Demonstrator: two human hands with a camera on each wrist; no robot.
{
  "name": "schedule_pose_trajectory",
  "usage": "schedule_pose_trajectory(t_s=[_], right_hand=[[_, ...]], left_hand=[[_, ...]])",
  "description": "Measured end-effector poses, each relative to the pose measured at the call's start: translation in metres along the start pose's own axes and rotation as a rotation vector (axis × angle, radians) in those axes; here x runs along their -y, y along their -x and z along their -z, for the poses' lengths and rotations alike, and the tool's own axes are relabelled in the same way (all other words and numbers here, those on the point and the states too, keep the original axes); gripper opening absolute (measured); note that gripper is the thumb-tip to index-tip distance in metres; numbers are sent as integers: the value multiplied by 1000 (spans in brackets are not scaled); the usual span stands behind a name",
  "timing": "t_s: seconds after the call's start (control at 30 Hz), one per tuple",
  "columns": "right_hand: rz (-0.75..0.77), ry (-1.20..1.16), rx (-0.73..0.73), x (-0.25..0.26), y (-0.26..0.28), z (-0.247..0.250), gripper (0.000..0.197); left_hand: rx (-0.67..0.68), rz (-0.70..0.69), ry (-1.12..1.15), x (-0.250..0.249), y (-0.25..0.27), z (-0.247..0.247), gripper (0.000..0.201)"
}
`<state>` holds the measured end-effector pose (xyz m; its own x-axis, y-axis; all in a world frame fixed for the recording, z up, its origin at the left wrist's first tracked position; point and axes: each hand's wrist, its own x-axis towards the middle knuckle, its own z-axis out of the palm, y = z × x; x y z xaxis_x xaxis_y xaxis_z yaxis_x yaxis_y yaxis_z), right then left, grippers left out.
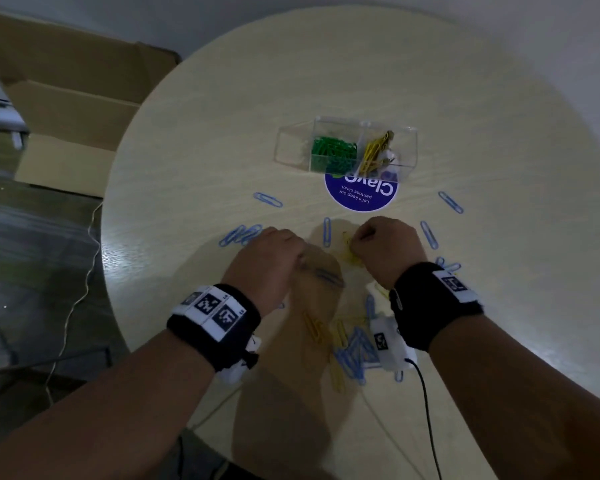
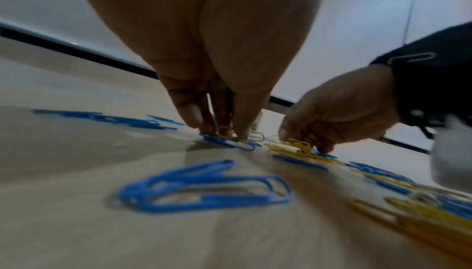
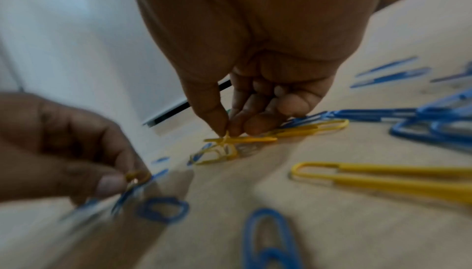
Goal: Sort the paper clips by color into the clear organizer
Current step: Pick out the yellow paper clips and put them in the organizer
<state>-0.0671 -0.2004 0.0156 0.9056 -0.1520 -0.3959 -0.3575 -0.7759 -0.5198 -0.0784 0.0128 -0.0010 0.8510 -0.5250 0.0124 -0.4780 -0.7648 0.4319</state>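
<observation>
The clear organizer [image 1: 282, 147] stands at mid-table, with green clips [image 1: 333, 152] in one compartment and yellow clips [image 1: 374, 150] in the one to its right. My left hand [image 1: 300, 261] is down on the table, its fingertips [image 2: 201, 124] pinching a yellow clip [image 2: 224, 132] that lies over blue clips [image 2: 230, 142]. Just to its right, my right hand [image 1: 355, 240] pinches a yellow clip [image 3: 240, 139] between thumb and forefinger, out of a small yellow tangle [image 2: 293, 147]. Loose blue clips [image 1: 267, 199] lie scattered around both hands.
A mixed pile of blue and yellow clips [image 1: 350, 344] lies between my wrists. A round blue sticker [image 1: 361, 195] sits in front of the organizer. A cardboard box [image 1: 73, 109] stands off the table's left edge. A black cable [image 1: 426, 410] trails from my right wrist.
</observation>
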Motion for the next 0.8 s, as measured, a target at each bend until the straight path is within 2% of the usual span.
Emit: schedule_pose_trajectory(t_s=[0.07, 0.13, 0.33, 0.43, 0.57, 0.8], right_hand=[[-19, -136, -34, -2, 0, 4, 12], [-18, -263, -78, -3, 2, 9, 9], [-42, -402, -66, -7, -6, 14, 3], [-7, -263, -68, -7, -9, 7, 12], [174, 182, -12, -3, -1, 0, 34], [300, 357, 4, 2, 7, -6, 23]], left_hand=[[-50, 27, -22, 4, 2, 11, 5], [-44, -17, 9, 0, 11, 17, 3], [191, -263, 23, -28, 54, -2, 11], [171, -319, -40, -28, 60, -7, 11], [140, -258, -77, -29, 64, -7, 7], [293, -98, -281, -46, 59, -8, 8]])
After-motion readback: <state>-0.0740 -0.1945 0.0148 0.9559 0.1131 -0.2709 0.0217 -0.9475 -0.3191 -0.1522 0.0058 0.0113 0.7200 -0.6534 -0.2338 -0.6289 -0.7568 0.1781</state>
